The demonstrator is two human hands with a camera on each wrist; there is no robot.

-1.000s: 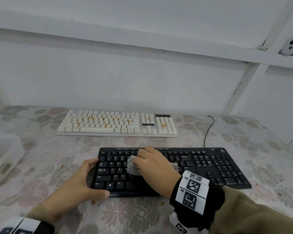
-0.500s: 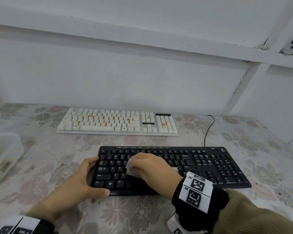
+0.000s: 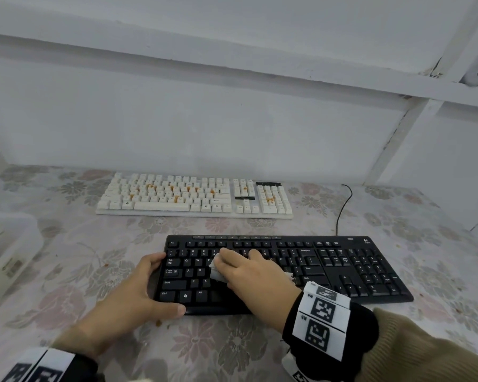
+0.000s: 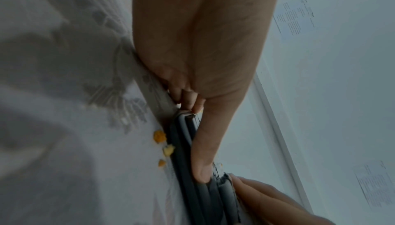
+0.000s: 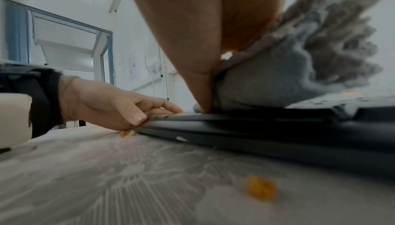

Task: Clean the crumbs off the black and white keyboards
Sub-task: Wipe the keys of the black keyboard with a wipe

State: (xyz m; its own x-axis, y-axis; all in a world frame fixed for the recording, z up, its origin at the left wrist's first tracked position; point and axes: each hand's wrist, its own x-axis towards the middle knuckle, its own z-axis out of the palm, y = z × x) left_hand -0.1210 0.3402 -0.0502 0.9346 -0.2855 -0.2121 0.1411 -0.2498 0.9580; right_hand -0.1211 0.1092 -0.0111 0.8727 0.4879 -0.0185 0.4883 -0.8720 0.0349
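The black keyboard (image 3: pixel 329 268) lies near me on the floral tablecloth. My left hand (image 3: pixel 152 285) grips its left end, fingers curled over the side and thumb along the front edge (image 4: pixel 198 152). My right hand (image 3: pixel 240 268) holds a bunched grey-white cloth (image 3: pixel 215 272) and presses it onto the left-middle keys; the cloth (image 5: pixel 278 76) sticks out behind the thumb. Farther back, the white keyboard (image 3: pixel 193 197) has orange crumbs scattered among its keys. A few orange crumbs (image 5: pixel 260 188) lie on the tablecloth by the black keyboard's front edge (image 4: pixel 159 136).
A clear plastic container (image 3: pixel 9 252) stands at the left table edge. A black cable (image 3: pixel 342 208) runs from the black keyboard toward the white wall behind. A white frame post (image 3: pixel 398 139) rises at the back right.
My right hand with the cloth has drawn back a little from the top row of keys and shifted slightly left. The left hand keeps the same hold on the keyboard's end.
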